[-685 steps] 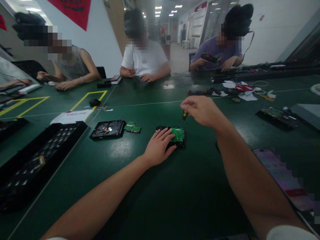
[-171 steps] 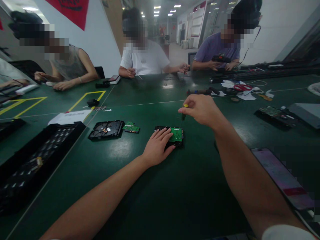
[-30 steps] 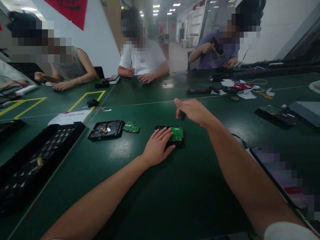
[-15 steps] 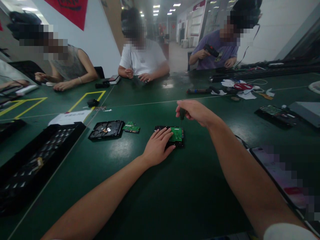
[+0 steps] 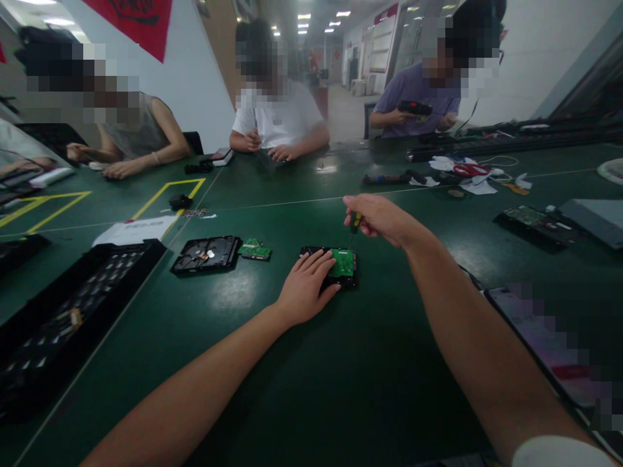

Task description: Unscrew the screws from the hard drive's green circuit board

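Note:
A black hard drive (image 5: 346, 279) with a green circuit board (image 5: 344, 262) on top lies on the green table (image 5: 341, 363). My left hand (image 5: 305, 287) rests flat on its left part, fingers stretched out over the board. My right hand (image 5: 377, 217) is closed around a small screwdriver (image 5: 355, 224) with a black and yellow handle. The screwdriver stands upright with its tip down at the board's far right corner.
Another opened drive (image 5: 204, 253) and a loose green board (image 5: 256, 249) lie to the left. A long black tray (image 5: 63, 311) runs along the left edge. A phone (image 5: 549, 337) lies at the right. Scissors (image 5: 471, 170), papers and tools lie far right. Three people work across the table.
My right hand has turned slightly on the screwdriver, and the yellow part of the handle shows again. My left hand and the drive have stayed put.

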The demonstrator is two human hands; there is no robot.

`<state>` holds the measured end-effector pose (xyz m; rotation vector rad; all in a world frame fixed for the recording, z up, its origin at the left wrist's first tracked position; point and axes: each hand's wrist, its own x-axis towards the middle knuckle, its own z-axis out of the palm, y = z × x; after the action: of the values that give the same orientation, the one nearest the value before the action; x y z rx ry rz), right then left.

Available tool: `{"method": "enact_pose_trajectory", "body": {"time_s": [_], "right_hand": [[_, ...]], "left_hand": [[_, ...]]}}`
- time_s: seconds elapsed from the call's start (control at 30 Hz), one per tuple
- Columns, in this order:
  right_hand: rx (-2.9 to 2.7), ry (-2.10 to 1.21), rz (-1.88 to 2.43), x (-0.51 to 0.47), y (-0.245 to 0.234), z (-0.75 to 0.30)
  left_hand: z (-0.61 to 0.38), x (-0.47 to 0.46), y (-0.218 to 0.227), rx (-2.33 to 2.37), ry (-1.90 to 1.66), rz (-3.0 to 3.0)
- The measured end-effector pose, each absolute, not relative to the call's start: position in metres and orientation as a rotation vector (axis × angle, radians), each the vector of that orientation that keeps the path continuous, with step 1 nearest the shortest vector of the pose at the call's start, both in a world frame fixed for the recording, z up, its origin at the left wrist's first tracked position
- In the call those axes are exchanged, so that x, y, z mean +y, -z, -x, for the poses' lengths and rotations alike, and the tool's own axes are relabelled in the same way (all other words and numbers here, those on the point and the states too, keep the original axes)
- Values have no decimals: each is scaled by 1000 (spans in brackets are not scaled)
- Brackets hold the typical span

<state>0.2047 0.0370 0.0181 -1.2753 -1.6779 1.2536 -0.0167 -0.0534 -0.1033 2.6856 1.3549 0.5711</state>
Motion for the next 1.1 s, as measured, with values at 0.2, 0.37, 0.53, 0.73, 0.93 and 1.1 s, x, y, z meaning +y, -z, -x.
{"method": "enact_pose_trajectory", "body": {"time_s": [0.2, 0.37, 0.53, 0.73, 0.93, 1.1], "right_hand": [[-1690, -1188, 1282, 30, -24, -202], [-1737, -1183, 1246, 31, -25, -206], [-1722, -1180, 1259, 32, -24, -207], [-1620, -1334, 1224, 32, -26, -209], [-1709, -1293, 1202, 32, -25, -208], [-1712, -1209, 1262, 31, -24, -208]], "left_hand": [[17, -53, 105, 1352, -577, -2689], [18, -53, 105, 1352, -585, -2688], [17, -53, 104, 1354, -577, -2684], [17, -54, 103, 1359, -580, -2688], [17, -54, 103, 1358, -579, -2686], [17, -53, 104, 1355, -577, -2687]]}}
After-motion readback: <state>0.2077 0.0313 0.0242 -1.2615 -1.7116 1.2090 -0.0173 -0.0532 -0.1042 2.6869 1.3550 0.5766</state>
